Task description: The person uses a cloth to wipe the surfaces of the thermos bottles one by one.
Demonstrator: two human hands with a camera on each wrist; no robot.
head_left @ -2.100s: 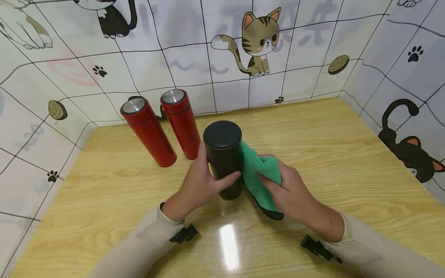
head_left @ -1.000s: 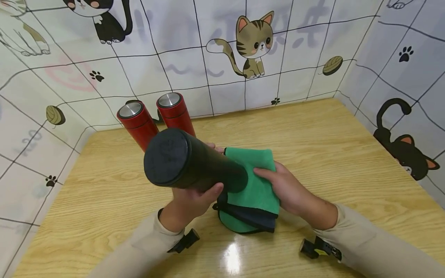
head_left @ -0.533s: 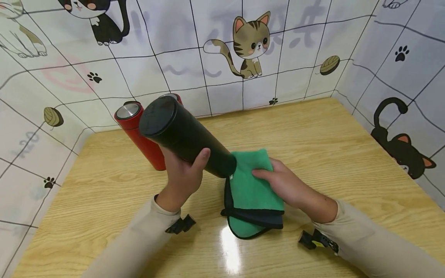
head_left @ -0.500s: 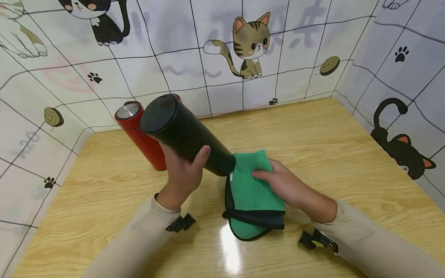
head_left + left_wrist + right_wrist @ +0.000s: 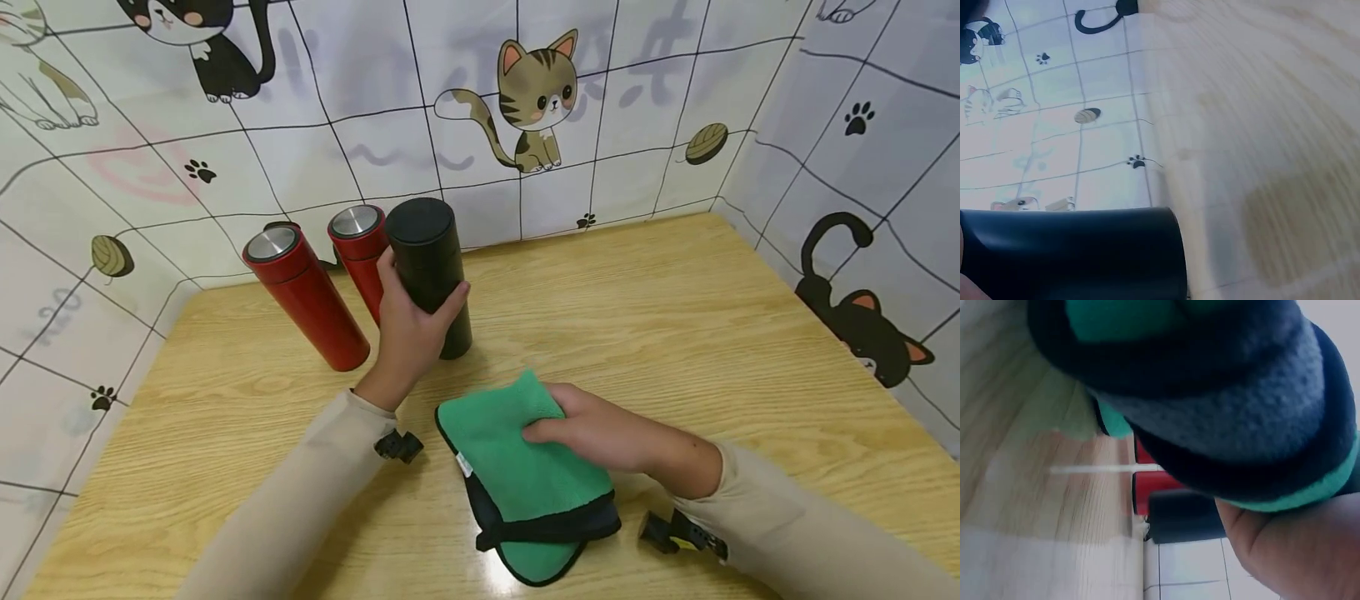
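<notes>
Showing a plain, flat-topped body, the black flask is nearly upright, on or just above the tabletop, left hand curled round it; right hand pinches a black-edged green cloth; two red flasks stand alongside.

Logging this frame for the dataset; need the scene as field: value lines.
left grip: holds black bottle
right grip: pinches green cloth
bottle pose: upright; base contact with table unclear
cloth state: folded, dark-edged
red bottles: two, silver-topped, left of the black one in head view
table surface: light wood grain
backdrop: white, grid lines, cartoon cats
</notes>
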